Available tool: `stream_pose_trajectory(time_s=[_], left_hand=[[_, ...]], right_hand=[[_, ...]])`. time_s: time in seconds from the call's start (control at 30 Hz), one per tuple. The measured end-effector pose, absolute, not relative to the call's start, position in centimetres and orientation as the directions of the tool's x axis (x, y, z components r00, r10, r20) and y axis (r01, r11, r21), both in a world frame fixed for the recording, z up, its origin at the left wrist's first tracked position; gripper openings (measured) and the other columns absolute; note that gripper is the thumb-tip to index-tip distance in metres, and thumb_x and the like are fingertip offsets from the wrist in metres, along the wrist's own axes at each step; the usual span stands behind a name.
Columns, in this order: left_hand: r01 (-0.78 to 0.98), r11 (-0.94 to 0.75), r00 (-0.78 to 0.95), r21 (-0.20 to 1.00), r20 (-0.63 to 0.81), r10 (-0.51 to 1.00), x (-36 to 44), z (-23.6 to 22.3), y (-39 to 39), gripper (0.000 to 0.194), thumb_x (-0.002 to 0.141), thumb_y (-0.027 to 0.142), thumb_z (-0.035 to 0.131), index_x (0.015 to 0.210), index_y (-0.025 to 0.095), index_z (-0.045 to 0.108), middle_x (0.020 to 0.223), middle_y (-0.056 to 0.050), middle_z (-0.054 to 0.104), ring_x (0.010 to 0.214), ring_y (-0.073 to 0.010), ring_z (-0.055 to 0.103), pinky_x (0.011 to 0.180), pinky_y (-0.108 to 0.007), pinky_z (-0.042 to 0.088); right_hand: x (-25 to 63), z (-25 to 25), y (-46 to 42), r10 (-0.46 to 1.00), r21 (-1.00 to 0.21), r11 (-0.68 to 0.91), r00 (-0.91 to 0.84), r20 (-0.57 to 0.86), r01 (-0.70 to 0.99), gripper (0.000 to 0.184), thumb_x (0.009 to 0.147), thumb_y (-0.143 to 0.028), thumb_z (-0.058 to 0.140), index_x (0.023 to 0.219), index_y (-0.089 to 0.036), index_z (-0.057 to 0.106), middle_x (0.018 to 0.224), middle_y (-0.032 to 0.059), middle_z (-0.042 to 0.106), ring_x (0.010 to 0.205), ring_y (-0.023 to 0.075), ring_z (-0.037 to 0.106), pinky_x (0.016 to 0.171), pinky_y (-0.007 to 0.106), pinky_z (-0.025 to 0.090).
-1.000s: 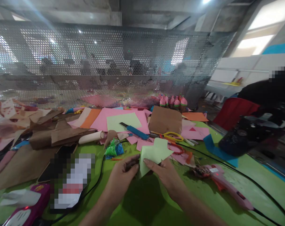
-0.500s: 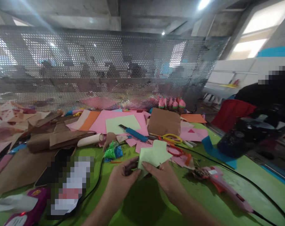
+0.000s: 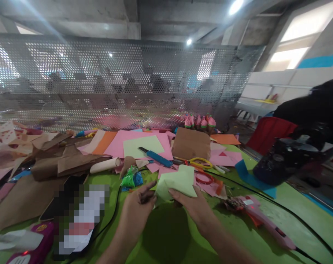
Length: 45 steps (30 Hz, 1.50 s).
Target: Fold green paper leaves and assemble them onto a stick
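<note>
A folded sheet of light green paper (image 3: 177, 181) is held up in front of me above the green tabletop. My right hand (image 3: 193, 205) grips its lower right part, thumb on the near face and the other fingers partly hidden behind. At the paper's left edge is my left hand (image 3: 136, 211), its index finger stretched and its thumb apart from it. The thumb tip is close to the paper's lower left corner; whether it touches is unclear. Just beyond lie a blue utility knife (image 3: 159, 157), yellow-handled scissors (image 3: 200, 162) and red-handled scissors (image 3: 204, 178).
A pink hot glue gun (image 3: 262, 216) with a black cord lies at right. Phones, one on a purple device (image 3: 37, 238), are at left. Brown paper (image 3: 191, 143), pink sheets and scraps cover the back. A perforated metal screen (image 3: 114, 84) stands behind; a person sits at far right.
The green paper has tilted and its folded flap now spreads wider to the left. My left hand has shifted slightly left, and its fingers have spread.
</note>
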<state>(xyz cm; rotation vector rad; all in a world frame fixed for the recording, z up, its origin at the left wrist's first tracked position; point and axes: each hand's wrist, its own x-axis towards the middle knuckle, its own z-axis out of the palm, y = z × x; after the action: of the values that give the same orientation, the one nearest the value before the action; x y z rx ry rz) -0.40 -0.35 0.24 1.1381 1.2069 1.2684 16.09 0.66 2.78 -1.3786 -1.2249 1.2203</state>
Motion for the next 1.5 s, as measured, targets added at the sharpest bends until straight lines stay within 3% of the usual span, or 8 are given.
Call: stream_pose_trajectory(time_s=[0.17,0.33,0.43,0.6,0.73,0.9,1.17,1.5], left_hand=[[0.290,-0.094,-0.110,0.952,0.130,0.985,-1.5,0.7,-0.5,0.045,0.076,0.018,0.060,0.121,0.024,0.064,0.088,-0.003,0.076,0.080,-0.0203,0.070,0.073,-0.028,0.052],[0.555,-0.151,-0.042,0.818,0.208,0.977,-1.5,1.6,-1.1,0.051,0.079,0.012,0.053,0.126,0.029,0.059,0.094,-0.002,0.076,0.087,-0.0238,0.069,0.077,-0.033,0.049],[0.683,-0.270,0.080,0.678,0.298,0.951,-1.3,1.5,-1.4,0.055,0.078,0.008,0.050,0.128,0.031,0.057,0.093,-0.003,0.076,0.085,-0.0262,0.069,0.075,-0.035,0.048],[0.740,-0.427,0.272,0.519,0.349,0.897,-1.3,1.3,-1.5,0.051,0.083,0.013,0.050,0.131,0.030,0.054,0.087,-0.005,0.076,0.080,-0.0260,0.069,0.075,-0.035,0.048],[0.703,-0.436,0.273,0.562,0.354,0.895,-1.4,1.3,-1.3,0.049,0.084,0.015,0.053,0.130,0.031,0.054,0.091,-0.002,0.077,0.080,-0.0250,0.069,0.077,-0.035,0.046],[0.622,-0.328,0.148,0.711,0.304,0.941,-1.6,1.5,-1.3,0.048,0.079,0.013,0.057,0.123,0.033,0.060,0.093,0.001,0.076,0.086,-0.0241,0.067,0.080,-0.033,0.045],[0.471,-0.198,0.094,0.859,0.174,0.980,-2.0,2.1,-0.9,0.013,0.081,0.024,0.059,0.083,0.024,0.071,0.078,0.001,0.074,0.072,-0.0187,0.066,0.065,-0.024,0.046],[0.282,-0.149,0.110,0.948,0.123,0.986,-2.7,2.2,-0.2,0.019,0.078,0.029,0.062,0.092,0.020,0.071,0.080,-0.003,0.073,0.073,-0.0184,0.063,0.068,-0.026,0.047]], right_hand=[[18.6,4.0,1.8,0.995,-0.959,0.096,-0.039,0.089,0.268,0.030,0.073,-0.047,0.069,0.070,-0.019,0.058,0.062,-0.0025,0.053,0.058,0.0149,0.050,0.054,0.026,0.038],[19.4,5.5,1.5,0.917,-0.800,0.364,-0.032,0.398,0.478,0.038,0.077,-0.040,0.070,0.111,-0.026,0.059,0.112,0.0053,0.059,0.101,0.0238,0.053,0.081,0.032,0.043],[18.9,5.6,1.1,0.874,-0.712,0.483,-0.245,0.419,0.510,0.042,0.077,-0.038,0.071,0.118,-0.030,0.061,0.125,0.0051,0.058,0.119,0.0278,0.046,0.098,0.039,0.036],[18.4,5.0,1.3,0.864,-0.706,0.500,-0.346,0.366,0.502,0.029,0.076,-0.036,0.073,0.102,-0.026,0.070,0.104,0.0070,0.069,0.103,0.0282,0.055,0.088,0.039,0.041],[18.5,4.5,1.4,0.913,-0.745,0.405,-0.285,0.293,0.530,0.017,0.073,-0.037,0.075,0.081,-0.023,0.071,0.084,0.0047,0.069,0.085,0.0255,0.059,0.075,0.034,0.043],[18.5,4.3,1.4,0.944,-0.795,0.321,-0.242,0.224,0.515,0.014,0.074,-0.034,0.073,0.074,-0.021,0.071,0.078,0.0038,0.066,0.077,0.0232,0.061,0.068,0.031,0.043],[18.7,4.9,1.6,0.971,-0.859,0.224,-0.183,0.154,0.461,0.015,0.069,-0.033,0.074,0.070,-0.019,0.070,0.072,0.0022,0.067,0.074,0.0220,0.059,0.068,0.030,0.041],[19.6,4.7,2.4,0.981,-0.944,0.110,-0.185,0.054,0.311,0.022,0.068,-0.037,0.073,0.072,-0.016,0.068,0.066,0.0004,0.062,0.064,0.0155,0.051,0.060,0.026,0.037]])
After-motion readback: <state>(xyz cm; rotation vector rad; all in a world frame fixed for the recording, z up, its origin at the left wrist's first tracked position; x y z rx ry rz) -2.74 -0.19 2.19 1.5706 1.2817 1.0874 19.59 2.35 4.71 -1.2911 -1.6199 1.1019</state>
